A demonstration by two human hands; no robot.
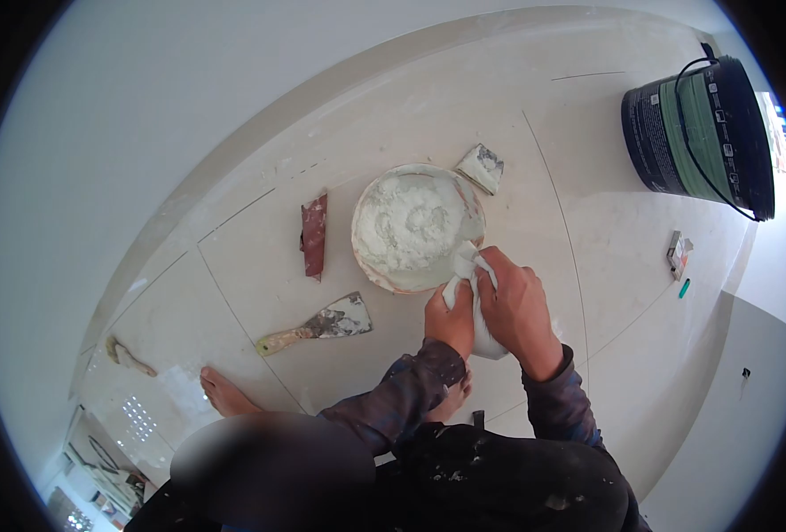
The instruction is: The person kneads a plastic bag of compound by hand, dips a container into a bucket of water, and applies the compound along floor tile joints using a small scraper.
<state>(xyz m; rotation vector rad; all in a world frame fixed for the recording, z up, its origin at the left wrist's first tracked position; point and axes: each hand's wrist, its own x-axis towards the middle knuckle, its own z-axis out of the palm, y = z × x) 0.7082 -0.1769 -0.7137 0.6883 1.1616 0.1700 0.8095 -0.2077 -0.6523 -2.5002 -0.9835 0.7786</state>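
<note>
White bag gripped at the bowl's rim

The left hand and right hand are curled tight around the bag's bunched top, which overlaps the bowl's near rim in view — whether they touch, I cannot tell. The bowl, holding white powder, stands well in from the skirting edge of the floor. A smeared scraper and a dark red piece lie left of it; a black-and-green bucket stands near the floor's upper right edge.

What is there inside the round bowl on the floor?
Inside the bowl lies white powder with an uneven surface. It covers the bottom, so what lies beneath, if anything, cannot be seen.
</note>
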